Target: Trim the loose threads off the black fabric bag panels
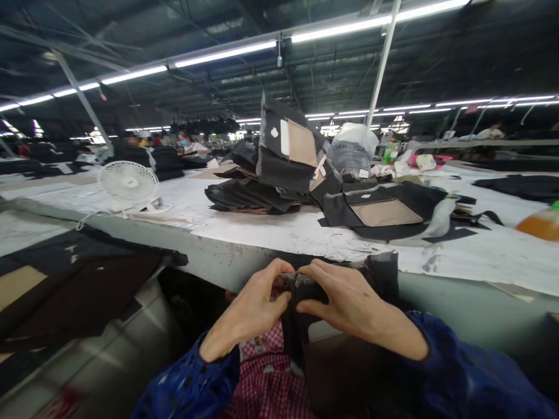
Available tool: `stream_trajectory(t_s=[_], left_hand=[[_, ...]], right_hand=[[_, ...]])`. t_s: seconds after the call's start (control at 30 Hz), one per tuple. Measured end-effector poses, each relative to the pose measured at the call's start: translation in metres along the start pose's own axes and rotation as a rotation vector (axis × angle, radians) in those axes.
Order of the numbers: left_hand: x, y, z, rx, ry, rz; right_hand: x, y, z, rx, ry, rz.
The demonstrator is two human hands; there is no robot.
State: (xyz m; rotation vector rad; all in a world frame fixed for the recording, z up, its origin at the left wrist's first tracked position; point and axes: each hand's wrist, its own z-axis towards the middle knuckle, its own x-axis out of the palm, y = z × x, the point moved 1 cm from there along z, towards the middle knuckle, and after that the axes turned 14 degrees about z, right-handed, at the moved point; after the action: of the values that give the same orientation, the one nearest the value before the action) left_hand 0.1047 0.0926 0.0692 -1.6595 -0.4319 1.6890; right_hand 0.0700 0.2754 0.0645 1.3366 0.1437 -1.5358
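A dark fabric piece (pixel 336 355) with a brown panel and a white patch hangs at the front edge of the table, over my lap. My left hand (pixel 257 297) pinches its upper edge between thumb and fingers. Close beside it, my right hand (pixel 345 297) grips the same edge, thumb below and fingers on top. A fuzzy grey strip of the edge shows between the two hands. Part of the dark fabric rests against the table edge behind my right hand. The lower end of the piece is in shadow.
A white table (pixel 196 224) runs across in front. On it are a stack of dark fabric pieces (pixel 257 198), a similar piece with a beige panel (pixel 388 212), a small white fan (pixel 128 181) and an orange bottle (pixel 541 224). More dark fabric (pixel 87 291) lies at left.
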Motion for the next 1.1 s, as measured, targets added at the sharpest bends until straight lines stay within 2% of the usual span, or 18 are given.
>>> stream_trajectory(t_s=[0.13, 0.27, 0.4, 0.6, 0.73, 0.9, 1.1], left_hand=[[0.003, 0.002, 0.0, -0.023, -0.005, -0.105], [-0.003, -0.004, -0.004, 0.001, 0.067, -0.261], [-0.005, -0.01, -0.006, 0.03, 0.143, -0.419], [0.006, -0.008, 0.002, -0.073, 0.068, -0.348], [0.007, -0.005, 0.003, -0.082, 0.051, -0.308], [0.004, -0.003, 0.001, -0.093, 0.091, -0.349], [-0.002, -0.004, -0.001, -0.048, 0.162, -0.427]], right_hand=[[-0.007, -0.007, 0.005, 0.054, 0.062, 0.143], [-0.012, -0.008, 0.008, 0.08, 0.109, 0.254], [-0.012, -0.008, 0.007, 0.099, 0.128, 0.268], [-0.012, -0.003, 0.005, 0.135, 0.121, 0.297], [-0.012, -0.007, 0.003, 0.082, 0.137, 0.363], [-0.011, -0.011, 0.001, 0.022, 0.131, 0.386], [-0.01, -0.011, 0.002, 0.016, 0.125, 0.379]])
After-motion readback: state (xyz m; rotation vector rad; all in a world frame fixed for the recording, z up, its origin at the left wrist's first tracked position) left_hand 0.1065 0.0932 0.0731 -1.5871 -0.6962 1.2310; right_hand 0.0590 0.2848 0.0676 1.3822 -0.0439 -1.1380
